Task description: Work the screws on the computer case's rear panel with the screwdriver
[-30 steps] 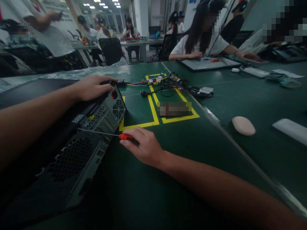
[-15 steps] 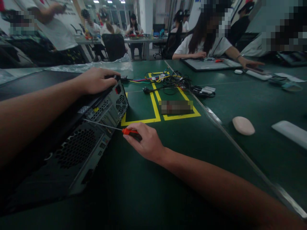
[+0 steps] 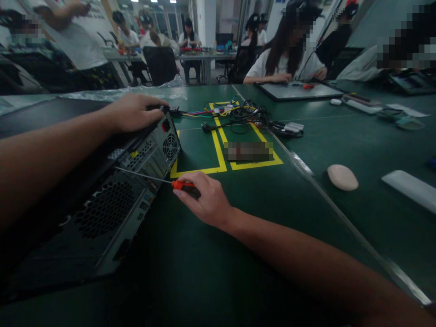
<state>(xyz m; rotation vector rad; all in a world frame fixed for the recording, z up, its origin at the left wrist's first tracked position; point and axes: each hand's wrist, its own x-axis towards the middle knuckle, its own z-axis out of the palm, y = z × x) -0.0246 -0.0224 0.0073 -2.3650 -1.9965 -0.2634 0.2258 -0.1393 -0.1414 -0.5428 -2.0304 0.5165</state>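
Note:
A black desktop computer case (image 3: pixel 105 245) lies at the left with its metal back panel, vents and ports facing right. My left hand (image 3: pixel 138 111) lies over its upper far corner, thumb and fingers bent around the edge there; the fingertips are partly hidden. In my right hand (image 3: pixel 204 197) is a screwdriver (image 3: pixel 179 185) with an orange and black handle, held between thumb and fingers. Its long thin shaft points left, and the tip meets the upper edge of the back panel. Whether a screw sits under the tip is too small to tell.
Tangled cables (image 3: pixel 252 111) lie beyond the case, by yellow tape markings (image 3: pixel 220 150) on the green table. A beige rounded object (image 3: pixel 342 177) and a white bar (image 3: pixel 408 188) are at right. Across the table a person works at a flat black-edged panel (image 3: pixel 303 92). Clear plastic wrap lies behind the case.
The view has shifted slightly. Both my hands and the screwdriver keep nearly the same place against the case. The person across has drawn a hand back from the objects at right.

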